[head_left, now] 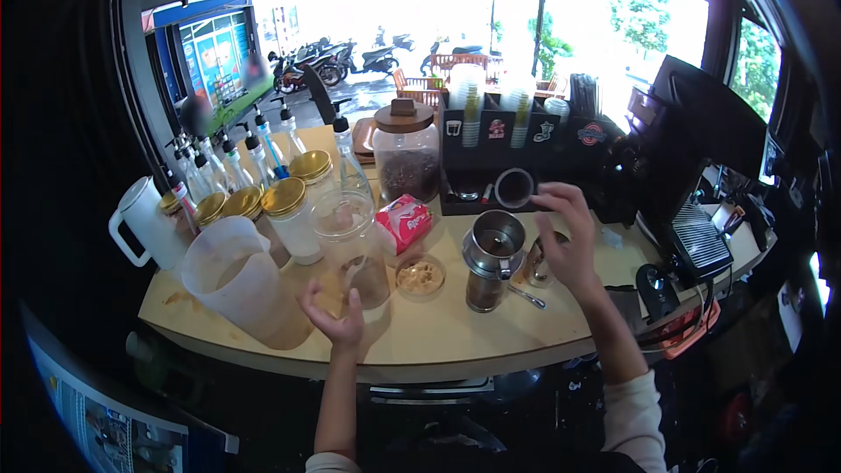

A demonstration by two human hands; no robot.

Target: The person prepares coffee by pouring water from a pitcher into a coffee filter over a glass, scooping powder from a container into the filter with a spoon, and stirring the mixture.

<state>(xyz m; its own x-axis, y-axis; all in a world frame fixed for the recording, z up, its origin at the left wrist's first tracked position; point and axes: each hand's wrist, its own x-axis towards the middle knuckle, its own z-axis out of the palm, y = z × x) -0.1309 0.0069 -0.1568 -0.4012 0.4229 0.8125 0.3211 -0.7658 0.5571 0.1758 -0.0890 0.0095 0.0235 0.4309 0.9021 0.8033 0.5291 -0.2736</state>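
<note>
My left hand (335, 322) is raised over the counter's front edge with its fingers apart and holds nothing. Just behind it is a tall clear jar (357, 250). My right hand (569, 245) is also open, thumb and fingers spread, beside a metal drip filter (496, 243) that rests on a glass of dark liquid (484, 292). Near its fingertips shows a dark round cup mouth (514, 187); I cannot tell whether they touch. A small metal vessel (537, 271) is partly hidden by this hand. A spoon (527, 297) and a round dish of light brown pieces (420, 277) are close by.
A frosted pitcher (229, 271), gold-lidded jars (285, 201) and pump bottles (256, 158) stand at the left. Behind are a pink packet (405, 222), a wooden-lidded jar (407, 158) and a black cup organizer (495, 144). A coffee machine (701, 241) is at the right.
</note>
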